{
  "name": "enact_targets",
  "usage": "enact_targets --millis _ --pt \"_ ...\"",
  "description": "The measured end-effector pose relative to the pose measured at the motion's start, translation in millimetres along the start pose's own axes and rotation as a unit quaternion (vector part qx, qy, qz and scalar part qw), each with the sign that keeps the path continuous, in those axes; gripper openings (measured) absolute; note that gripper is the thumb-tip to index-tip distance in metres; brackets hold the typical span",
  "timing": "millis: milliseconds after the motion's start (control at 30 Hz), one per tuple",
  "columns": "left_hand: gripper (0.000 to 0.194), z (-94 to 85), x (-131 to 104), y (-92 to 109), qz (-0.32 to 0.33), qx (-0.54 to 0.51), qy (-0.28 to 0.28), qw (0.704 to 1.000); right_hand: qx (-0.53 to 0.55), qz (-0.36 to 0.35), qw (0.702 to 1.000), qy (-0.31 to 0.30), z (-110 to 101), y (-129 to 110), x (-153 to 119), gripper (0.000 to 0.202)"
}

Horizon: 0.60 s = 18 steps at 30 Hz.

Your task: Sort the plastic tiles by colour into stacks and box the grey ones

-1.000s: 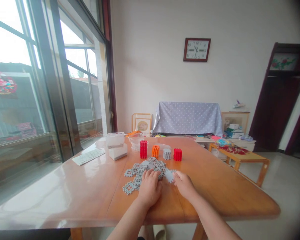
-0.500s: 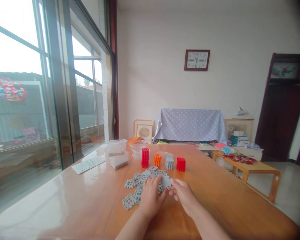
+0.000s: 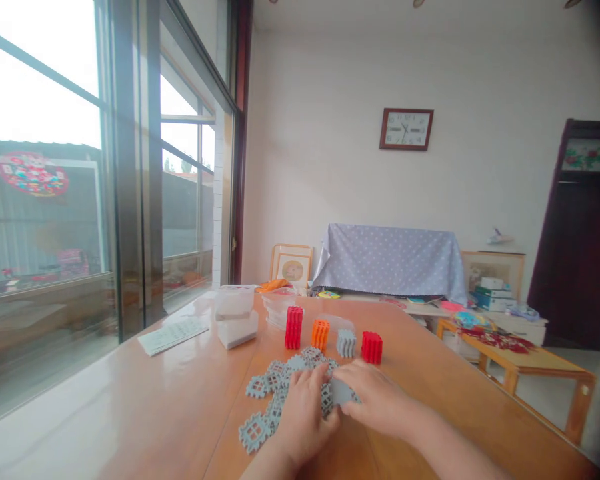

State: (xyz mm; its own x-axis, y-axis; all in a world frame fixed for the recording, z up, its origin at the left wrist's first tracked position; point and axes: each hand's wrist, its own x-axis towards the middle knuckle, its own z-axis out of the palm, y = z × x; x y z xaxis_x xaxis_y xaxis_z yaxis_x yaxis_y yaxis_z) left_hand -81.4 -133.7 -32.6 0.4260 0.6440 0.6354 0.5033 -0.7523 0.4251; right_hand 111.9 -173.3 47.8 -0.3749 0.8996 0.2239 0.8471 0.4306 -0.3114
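Both hands are over a loose pile of grey, notched interlocking building tiles on the wooden table. My left hand is closed around grey tiles at the pile's right side, its fingers curled over their top edge. My right hand grips a flat, solid grey building tile between thumb and fingers, close against the left hand. The fingers partly hide the tiles. Behind stand a tall red stack, an orange stack, a light grey stack and a short red stack.
Two translucent plastic boxes and a printed sheet lie at the table's left. Clear plastic bags rest behind the stacks. A low wooden table stands off to the right, beyond the table edge.
My right hand has turned palm-down over the solid grey tile, its fingers now across the top. My left hand stays by the pile. The view has tilted slightly up and left.
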Motion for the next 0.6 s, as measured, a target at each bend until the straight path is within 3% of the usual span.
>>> enact_targets --millis 200,300,467,600 --pt "0.068 0.6 -0.8 -1.2 -0.034 -0.015 -0.011 0.999 -0.033 -0.017 0.999 -0.029 3.3 2.3 9.0 0.04" --pt "0.063 -0.2 0.0 -2.2 -0.04 -0.017 0.016 0.999 -0.027 -0.014 0.999 -0.017 -4.1 14.5 18.5 0.037" --pt "0.044 -5.3 3.4 -4.3 -0.056 0.012 0.076 0.995 -0.045 0.057 0.997 0.03 -33.4 54.4 48.6 0.029" --pt "0.036 -9.9 6.5 -5.9 -0.06 0.035 0.105 0.992 -0.063 0.094 0.992 0.054 -48.6 92.2 78.9 0.053"
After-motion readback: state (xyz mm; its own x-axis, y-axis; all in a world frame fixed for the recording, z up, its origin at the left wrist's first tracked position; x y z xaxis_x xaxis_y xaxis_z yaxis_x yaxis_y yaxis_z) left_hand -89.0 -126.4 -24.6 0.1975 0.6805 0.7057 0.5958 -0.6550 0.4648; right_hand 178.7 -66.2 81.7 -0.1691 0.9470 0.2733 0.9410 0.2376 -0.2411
